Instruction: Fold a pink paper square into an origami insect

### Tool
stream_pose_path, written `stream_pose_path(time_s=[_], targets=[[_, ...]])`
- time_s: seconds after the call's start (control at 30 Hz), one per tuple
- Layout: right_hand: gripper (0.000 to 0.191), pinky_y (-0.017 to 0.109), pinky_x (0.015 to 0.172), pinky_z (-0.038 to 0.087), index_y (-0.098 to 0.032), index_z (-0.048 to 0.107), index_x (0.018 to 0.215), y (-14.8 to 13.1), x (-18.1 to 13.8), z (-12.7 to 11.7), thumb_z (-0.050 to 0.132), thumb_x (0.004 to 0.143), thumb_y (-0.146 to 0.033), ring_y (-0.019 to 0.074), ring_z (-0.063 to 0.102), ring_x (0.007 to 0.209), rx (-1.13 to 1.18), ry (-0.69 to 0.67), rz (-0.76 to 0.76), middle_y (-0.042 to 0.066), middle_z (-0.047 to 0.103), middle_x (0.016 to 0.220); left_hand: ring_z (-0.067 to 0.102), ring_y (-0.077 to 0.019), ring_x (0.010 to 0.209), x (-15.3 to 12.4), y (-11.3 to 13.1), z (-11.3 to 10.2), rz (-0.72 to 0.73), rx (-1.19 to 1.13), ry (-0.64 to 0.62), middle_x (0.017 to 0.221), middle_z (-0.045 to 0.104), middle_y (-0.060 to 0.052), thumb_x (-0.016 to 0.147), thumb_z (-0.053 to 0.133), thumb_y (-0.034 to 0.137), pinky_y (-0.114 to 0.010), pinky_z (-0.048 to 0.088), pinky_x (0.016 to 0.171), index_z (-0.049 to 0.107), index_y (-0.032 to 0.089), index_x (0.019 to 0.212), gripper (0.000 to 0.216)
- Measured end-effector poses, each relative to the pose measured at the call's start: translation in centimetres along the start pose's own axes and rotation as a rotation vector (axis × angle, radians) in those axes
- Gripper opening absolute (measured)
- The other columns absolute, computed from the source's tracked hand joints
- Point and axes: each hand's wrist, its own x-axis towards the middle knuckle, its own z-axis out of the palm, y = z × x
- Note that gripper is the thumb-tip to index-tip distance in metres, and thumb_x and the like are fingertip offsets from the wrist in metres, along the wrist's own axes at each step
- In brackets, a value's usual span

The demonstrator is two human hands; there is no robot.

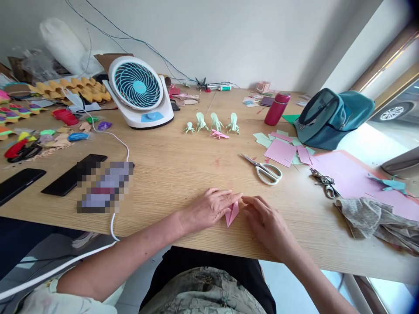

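Note:
A small folded piece of pink paper [233, 214] lies near the table's front edge, its pointed end facing me. Flat across its upper part rests my left hand [209, 210], fingers stretched out and pressing it to the wood. My right hand [263, 220] is just right of the paper, fingers bent and closed, their tips meeting the left fingertips. Whatever is between those right fingers is hidden. White-handled scissors [267, 173] lie beyond, blades slightly apart. Farther back stand several pale green folded-paper figures [214, 122], with a pink one [219, 134] in front of them.
Cut pink and green paper sheets [280, 151] lie to the right, near a red bottle [277, 109] and a teal bag [334, 117]. Keys [325, 183] and a grey cloth [366, 218] sit at right. A fan [139, 93], phones [75, 174] and a white cable [122, 141] occupy the left.

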Motion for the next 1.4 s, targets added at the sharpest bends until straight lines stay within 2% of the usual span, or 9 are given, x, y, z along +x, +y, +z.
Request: stream_pose_path(time_s=[0.17,0.3,0.43,0.53,0.73,0.87,1.0,1.23,1.4], targets=[[0.03,0.036,0.079,0.054,-0.022,0.056,0.125,0.1,2.6,0.3,0.053,0.095,-0.026,0.0216,0.067,0.09,-0.013,-0.051,0.073,0.007,0.062,0.107,0.057,-0.0244,0.12,1.3,1.1,0.1,-0.262,0.019,0.213,0.128,0.061,-0.009,0.089,0.066,0.02,-0.04,0.046,0.104,0.053,0.021,0.132,0.044],[0.03,0.034,0.072,0.052,-0.02,0.06,0.117,0.1,3.4,0.6,0.062,0.088,-0.024,0.0202,0.065,0.082,-0.091,-0.058,0.051,0.007,0.061,0.101,0.061,-0.0261,0.102,1.6,1.5,-0.1,-0.47,0.014,0.152,0.105,0.063,-0.008,0.085,0.071,0.033,-0.04,0.051,0.091,0.064,0.018,0.099,0.022],[0.009,0.029,0.063,0.047,-0.02,0.064,0.093,-0.1,3.3,0.2,0.058,0.087,-0.02,0.0162,0.06,0.072,0.04,-0.085,0.069,0.003,0.059,0.089,0.062,-0.0214,0.092,1.9,1.6,-0.2,-0.448,-0.094,0.091,0.092,0.064,-0.005,0.087,0.064,0.02,-0.033,0.049,0.082,0.064,0.018,0.082,0.005],[0.011,0.027,0.06,0.044,-0.02,0.063,0.083,0.0,3.0,-0.2,0.055,0.089,-0.024,0.0137,0.057,0.066,0.211,-0.068,0.114,0.003,0.06,0.086,0.062,-0.0176,0.084,2.6,1.5,-0.6,-0.416,-0.247,0.101,0.085,0.065,-0.002,0.088,0.059,0.018,-0.028,0.046,0.076,0.063,0.018,0.081,0.009],[0.019,0.029,0.063,0.045,-0.021,0.062,0.087,1.1,3.7,-1.1,0.061,0.092,-0.04,0.016,0.057,0.07,0.564,0.042,0.116,0.002,0.063,0.077,0.059,-0.0116,0.074,6.3,-0.5,-2.5,-0.273,-0.748,0.066,0.078,0.064,0.001,0.086,0.066,0.026,-0.023,0.045,0.072,0.061,0.015,0.082,0.013],[0.03,0.029,0.067,0.049,-0.023,0.055,0.09,1.2,5.5,-2.6,0.074,0.083,-0.046,0.0147,0.058,0.071,0.755,0.255,0.068,0.0,0.063,0.08,0.057,-0.0089,0.071,9.4,-1.5,-4.4,-0.124,-0.954,0.077,0.077,0.06,0.003,0.079,0.075,0.027,-0.022,0.043,0.069,0.057,0.015,0.086,0.022],[0.039,0.029,0.063,0.048,-0.022,0.06,0.096,1.2,7.1,-4.3,0.076,0.078,-0.053,0.0146,0.058,0.069,0.758,0.284,0.109,0.001,0.065,0.081,0.061,-0.011,0.073,11.4,-2.1,-6.3,-0.113,-0.959,0.011,0.078,0.064,0.001,0.076,0.076,0.025,-0.023,0.043,0.069,0.057,0.015,0.095,0.028],[0.043,0.025,0.056,0.041,-0.019,0.062,0.078,2.3,9.1,-4.9,0.079,0.071,-0.058,0.0117,0.054,0.059,0.799,0.219,0.234,-0.001,0.061,0.065,0.058,-0.0108,0.065,15.4,-4.1,-9.2,-0.131,-0.657,-0.364,0.068,0.065,0.004,0.069,0.076,0.022,-0.023,0.039,0.064,0.065,0.017,0.082,0.018],[0.044,0.023,0.047,0.031,-0.018,0.061,0.074,3.6,10.8,-4.8,0.081,0.068,-0.057,0.0092,0.044,0.05,0.797,0.23,0.266,-0.004,0.054,0.055,0.057,-0.0117,0.065,17.4,-5.4,-9.6,-0.146,-0.597,-0.396,0.068,0.065,0.004,0.062,0.081,0.024,-0.023,0.038,0.062,0.067,0.017,0.077,0.022]])
